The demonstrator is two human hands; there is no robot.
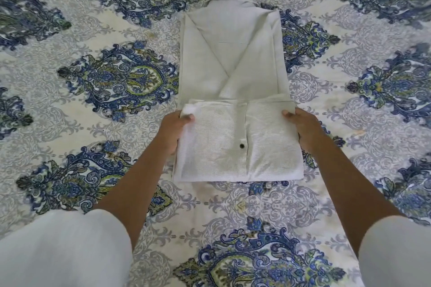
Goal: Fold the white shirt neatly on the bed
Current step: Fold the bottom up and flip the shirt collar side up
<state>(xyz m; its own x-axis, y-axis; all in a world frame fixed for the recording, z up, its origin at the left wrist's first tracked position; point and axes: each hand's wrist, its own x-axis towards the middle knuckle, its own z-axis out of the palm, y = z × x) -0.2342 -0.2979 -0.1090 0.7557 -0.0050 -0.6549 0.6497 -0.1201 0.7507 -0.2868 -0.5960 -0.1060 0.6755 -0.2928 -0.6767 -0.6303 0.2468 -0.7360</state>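
The white shirt [233, 53] lies on the bed [93, 100] in the middle of the view, collar at the far end, both sides folded in to form a narrow rectangle. Its lower part is folded up over the body, with a dark button [241, 146] showing on the placket. My left hand [173, 130] grips the left edge of this folded-up part, thumb on top. My right hand [303, 128] holds the right edge the same way, thumb on the cloth, fingers beneath.
The bed is covered by a cream spread with blue and green paisley medallions [121, 81] all around the shirt. My white sleeves [65, 251] fill the lower corners.
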